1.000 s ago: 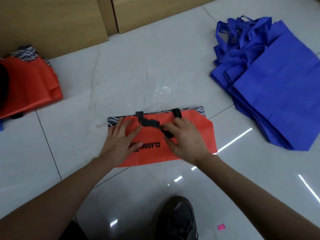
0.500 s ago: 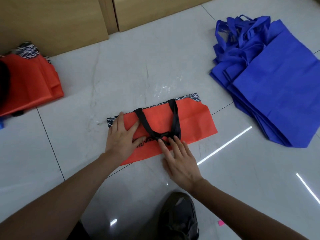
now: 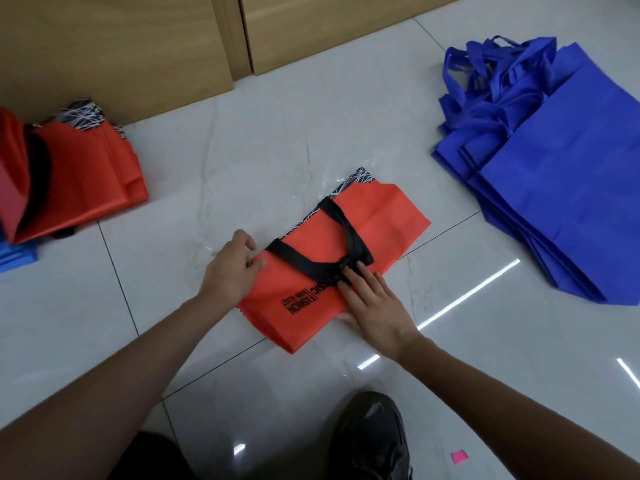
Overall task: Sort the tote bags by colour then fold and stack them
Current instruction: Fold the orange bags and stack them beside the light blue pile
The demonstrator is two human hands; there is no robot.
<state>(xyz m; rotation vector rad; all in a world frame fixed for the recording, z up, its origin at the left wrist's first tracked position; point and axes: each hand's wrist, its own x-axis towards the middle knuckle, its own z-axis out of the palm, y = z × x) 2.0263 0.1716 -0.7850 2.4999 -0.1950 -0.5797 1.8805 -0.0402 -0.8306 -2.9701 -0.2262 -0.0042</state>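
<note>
Orange bag (image 3: pixel 349 258): folded tote, lies flat on floor, centre of view, long axis running diagonally from near-left to far-right. Black/white patterned trim shows at far edge; black print on near part, partly under R hand.
Handle (image 3: pixel 311 266): black strap loop, lies on top of the folded bag, its bend pinned near R fingertips.
L hand (image 3: pixel 232 271): at bag's left end, fingers curled together, thumb and fingers pinching the orange edge, which is lifted slightly off the floor.
R hand (image 3: pixel 374 303): palm down, fingers straight and slightly spread, pressing flat on bag's near-right part; tips touch the strap. Not gripping anything.
Orange stack (image 3: pixel 79 178): more orange totes piled at far left by the wood panel, well apart from the centre bag; same patterned trim at top.
Blue pile (image 3: pixel 561 161): blue totes stacked at right, handles bunched at far end, well apart from the centre bag.
Blue bit (image 3: pixel 17 258): small blue piece at left edge, under/next to orange stack; can't tell what it is.
Floor (image 3: pixel 242 140): glossy white tiles, dark grout lines, light reflections.
Wood panel (image 3: pixel 131 46): light wood, along far edge.
Shoe (image 3: pixel 374 434): dark, bottom centre.
Pink scrap (image 3: pixel 459 456): small, on floor beside shoe.
</note>
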